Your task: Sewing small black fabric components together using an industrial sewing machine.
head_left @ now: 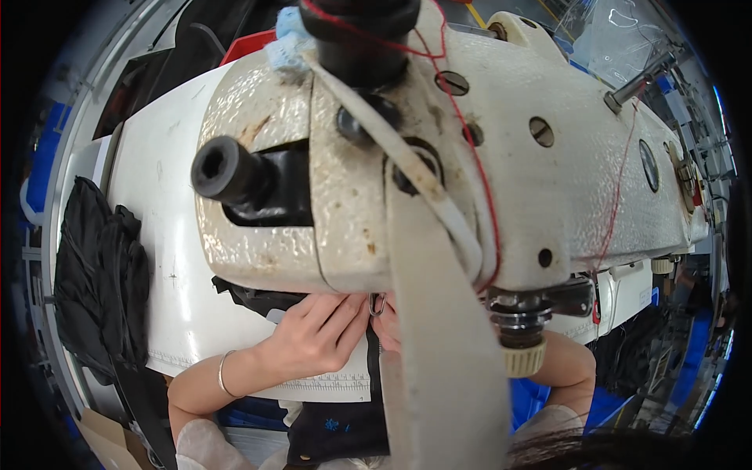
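The cream head of a sewing machine (352, 196) fills the middle of the view and covers much of the work. Beneath its front edge, my left hand (317, 333) has its fingers curled and pressed together, with the fingertips partly hidden beside a small metal part (377, 304). Black fabric (262, 298) lies next to this hand. A black zipper tape (374, 368) runs toward me between my hands. Of my right hand (388, 327), only a little shows by the metal part; a pale hanging strip (446, 352) blocks the rest.
Crumpled black cloth (98, 282) hangs over the left side of the white table (176, 258), whose front edge carries ruler markings. Red thread (489, 204) and a white tube (392, 145) cross the machine. A tension knob (523, 360) juts out above my right forearm. A cardboard box (113, 439) stands lower left.
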{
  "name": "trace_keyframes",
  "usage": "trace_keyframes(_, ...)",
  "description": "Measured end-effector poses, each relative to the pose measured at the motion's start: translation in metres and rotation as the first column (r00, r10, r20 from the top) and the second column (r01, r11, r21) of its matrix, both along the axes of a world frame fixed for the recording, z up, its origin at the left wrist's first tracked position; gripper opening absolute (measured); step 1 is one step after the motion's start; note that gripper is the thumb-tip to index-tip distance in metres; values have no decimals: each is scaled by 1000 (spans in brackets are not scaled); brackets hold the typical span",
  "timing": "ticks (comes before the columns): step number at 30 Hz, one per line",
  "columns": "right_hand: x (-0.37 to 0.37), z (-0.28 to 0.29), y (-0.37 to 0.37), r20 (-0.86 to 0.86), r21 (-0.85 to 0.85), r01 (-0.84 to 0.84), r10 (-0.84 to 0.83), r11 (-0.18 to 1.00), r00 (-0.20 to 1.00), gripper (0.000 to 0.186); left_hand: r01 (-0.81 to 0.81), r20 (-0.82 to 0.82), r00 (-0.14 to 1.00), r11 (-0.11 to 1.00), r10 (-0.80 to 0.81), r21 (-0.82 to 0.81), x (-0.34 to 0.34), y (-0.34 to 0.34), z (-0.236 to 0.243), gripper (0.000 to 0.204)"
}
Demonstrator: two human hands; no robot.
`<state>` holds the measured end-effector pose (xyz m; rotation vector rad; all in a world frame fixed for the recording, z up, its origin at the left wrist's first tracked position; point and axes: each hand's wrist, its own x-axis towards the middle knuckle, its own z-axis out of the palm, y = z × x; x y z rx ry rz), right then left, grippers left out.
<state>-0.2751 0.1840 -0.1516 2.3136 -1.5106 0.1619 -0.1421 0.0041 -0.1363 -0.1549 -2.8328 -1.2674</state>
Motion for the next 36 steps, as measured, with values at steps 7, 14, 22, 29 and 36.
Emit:
trace_keyframes(7,12,-6,1,371,-129,198,-137,972,918,25,-306,386,913,851,135,426,-1,2,10,28)
trace_keyframes(14,11,-6,0,385,-125,191,-130,974,914,24,43,-311,931,903,-192,-427,-4,-4,7,28)
trace_keyframes(22,3,10,-6,201,-72,110,-94,991,975,21,17,-353,917,900,-188,-435,-11,-9,4,29)
trace_keyframes(29,-4,-4,-15,895,415,172,-435,893,98,20,37,-306,937,918,-169,-394,-34,-33,-3,27)
trace_keyframes(36,-17,9,-17,369,-117,184,-129,976,921,40,-119,-157,984,966,84,-230,-37,-36,22,19)
